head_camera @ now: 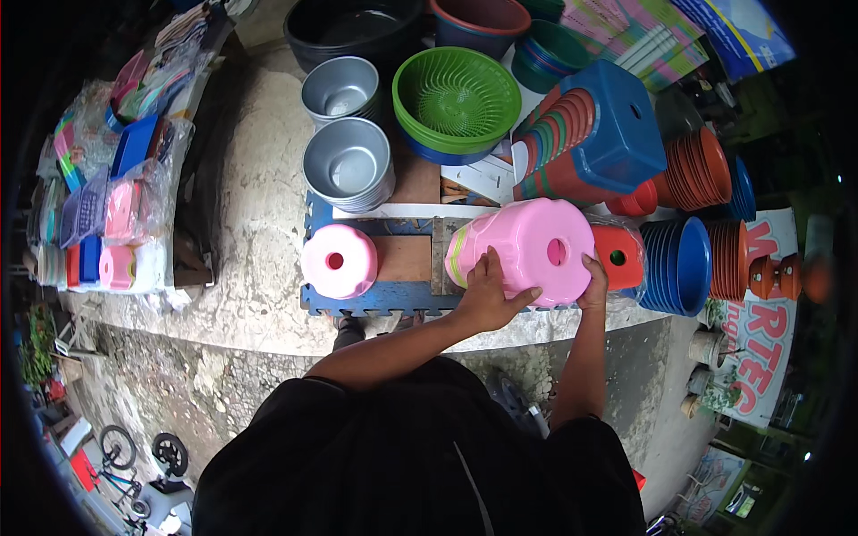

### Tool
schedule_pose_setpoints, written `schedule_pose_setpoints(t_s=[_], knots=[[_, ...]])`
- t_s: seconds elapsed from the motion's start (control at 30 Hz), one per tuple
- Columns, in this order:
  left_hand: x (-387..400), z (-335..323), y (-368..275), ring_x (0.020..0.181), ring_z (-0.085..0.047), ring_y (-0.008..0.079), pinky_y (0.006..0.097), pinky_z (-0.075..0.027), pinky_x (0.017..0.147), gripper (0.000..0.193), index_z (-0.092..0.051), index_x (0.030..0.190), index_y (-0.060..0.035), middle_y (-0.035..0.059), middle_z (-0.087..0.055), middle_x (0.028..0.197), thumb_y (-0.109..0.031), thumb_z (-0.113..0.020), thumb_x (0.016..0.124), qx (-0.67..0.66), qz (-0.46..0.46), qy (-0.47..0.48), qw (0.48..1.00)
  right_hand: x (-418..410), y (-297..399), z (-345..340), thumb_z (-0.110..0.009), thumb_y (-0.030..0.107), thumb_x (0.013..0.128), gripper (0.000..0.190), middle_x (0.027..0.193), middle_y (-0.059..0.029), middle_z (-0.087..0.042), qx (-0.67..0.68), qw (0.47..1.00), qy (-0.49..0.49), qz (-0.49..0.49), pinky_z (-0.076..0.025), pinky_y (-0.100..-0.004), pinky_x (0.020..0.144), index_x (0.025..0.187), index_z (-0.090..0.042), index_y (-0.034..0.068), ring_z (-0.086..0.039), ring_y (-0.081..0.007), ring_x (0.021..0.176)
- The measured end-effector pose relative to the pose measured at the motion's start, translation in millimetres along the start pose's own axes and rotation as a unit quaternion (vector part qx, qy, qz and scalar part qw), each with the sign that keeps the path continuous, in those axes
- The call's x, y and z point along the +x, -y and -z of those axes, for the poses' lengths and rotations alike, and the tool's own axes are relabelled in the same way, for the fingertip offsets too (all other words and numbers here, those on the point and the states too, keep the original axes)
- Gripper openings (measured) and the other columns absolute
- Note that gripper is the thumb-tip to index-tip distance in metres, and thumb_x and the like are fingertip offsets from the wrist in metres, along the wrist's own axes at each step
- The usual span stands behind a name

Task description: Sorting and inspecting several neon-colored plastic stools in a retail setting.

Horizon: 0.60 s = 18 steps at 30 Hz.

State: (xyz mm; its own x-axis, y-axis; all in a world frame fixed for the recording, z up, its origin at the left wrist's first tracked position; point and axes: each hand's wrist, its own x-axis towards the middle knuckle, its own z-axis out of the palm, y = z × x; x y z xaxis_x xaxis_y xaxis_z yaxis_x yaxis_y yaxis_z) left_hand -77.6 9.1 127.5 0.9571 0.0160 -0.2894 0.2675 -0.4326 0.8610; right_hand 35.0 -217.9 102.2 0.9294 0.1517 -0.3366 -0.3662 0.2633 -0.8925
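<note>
A stack of pink plastic stools (529, 234), with a yellow-green band at its lower end, leans before me. My left hand (493, 295) lies with spread fingers on its near side. My right hand (594, 285) grips the rim of the top stool at the right. Separate from the stack, a pink stool (338, 261) with a round hole in its top stands to the left. A red plastic stool (620, 257) in clear wrap sits just right of my right hand. The floor beneath the stack is mostly hidden.
Behind stand grey metal-coloured pots (348, 161), green baskets (457, 100), a black tub (352, 33) and stacked blue-topped stools (613, 127). Blue buckets (677, 266) and brown pots (727, 260) line the right. A goods-laden table (184, 201) stands left; blue foam matting (395, 295) edges the display.
</note>
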Motion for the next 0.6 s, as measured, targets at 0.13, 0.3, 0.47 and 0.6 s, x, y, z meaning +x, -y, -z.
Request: schedule_pose_setpoints(t_s=[0.13, 0.3, 0.47, 0.6], knots=[[7, -6, -2, 0.127, -0.023, 0.0507, 0.0483, -0.023, 0.106, 0.117, -0.005, 0.134, 0.0191, 0.0403, -0.020, 0.134, -0.067, -0.056, 0.074, -0.035, 0.035, -0.011, 0.999, 19, 1, 2, -0.056, 0.015, 0.080, 0.058, 0.122, -0.0132, -0.053, -0.033, 0.999, 0.019, -0.017, -0.042, -0.0332, 0.093, 0.133, -0.040, -0.002, -0.052, -0.0229, 0.110], [8, -3, -7, 0.127, -0.024, 0.0489, 0.0473, -0.023, 0.106, 0.117, -0.007, 0.134, 0.0195, 0.0392, -0.022, 0.133, -0.067, -0.057, 0.074, -0.046, 0.059, -0.035, 0.997, 16, 19, -11, -0.057, 0.015, 0.079, 0.058, 0.121, -0.0139, -0.054, -0.097, 0.995, 0.030, -0.025, -0.042, -0.0332, 0.093, 0.132, -0.041, -0.003, -0.053, -0.0233, 0.109], [8, 18, -21, 0.126, -0.027, 0.0482, 0.0487, -0.025, 0.105, 0.112, -0.015, 0.136, 0.0139, 0.0349, -0.028, 0.134, -0.069, -0.055, 0.073, -0.068, 0.034, -0.032, 0.997, -24, 28, -27, -0.052, 0.019, 0.085, 0.047, 0.120, -0.0128, -0.053, -0.097, 0.995, -0.022, 0.018, -0.040, -0.0345, 0.094, 0.126, -0.044, -0.001, -0.052, -0.0230, 0.110], [46, 36, -24, 0.128, -0.027, 0.0452, 0.0474, -0.025, 0.105, 0.105, -0.023, 0.138, 0.0049, 0.0294, -0.030, 0.137, -0.071, -0.052, 0.072, -0.014, 0.028, 0.018, 0.999, -51, 4, -43, -0.055, 0.014, 0.085, 0.045, 0.120, -0.0123, -0.053, -0.057, 0.988, -0.124, 0.078, -0.040, -0.0336, 0.093, 0.126, -0.045, -0.002, -0.052, -0.0221, 0.109]])
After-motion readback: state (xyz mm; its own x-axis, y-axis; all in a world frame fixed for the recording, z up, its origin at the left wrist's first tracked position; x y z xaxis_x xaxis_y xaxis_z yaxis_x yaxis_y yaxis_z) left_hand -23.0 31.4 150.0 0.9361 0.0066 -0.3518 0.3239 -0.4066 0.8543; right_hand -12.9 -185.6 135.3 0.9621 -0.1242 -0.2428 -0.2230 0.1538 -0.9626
